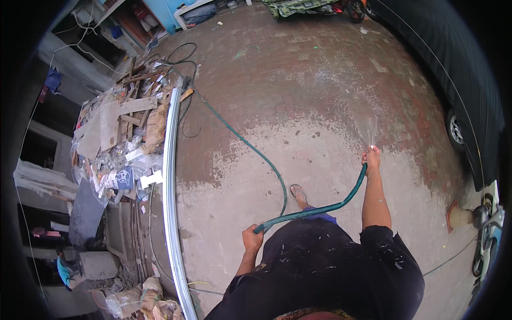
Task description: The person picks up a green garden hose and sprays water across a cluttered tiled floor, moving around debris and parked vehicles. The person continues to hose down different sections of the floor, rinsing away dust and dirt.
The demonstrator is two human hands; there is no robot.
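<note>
Hose (320,209) runs from the left hand (252,238), fist closed around it near the hip, up to the right hand (372,158), closed on its end with water fanning out over the brick paving (298,80). Best keep slack between both fists (no kinks) and sweep steadily toward the dry bricks beyond.

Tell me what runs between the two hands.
In the head view, a curved stretch of green hose spans from the left hand up to the right hand, which grips its spraying end. Beneath it show a sandalled foot and brick paving.
</note>
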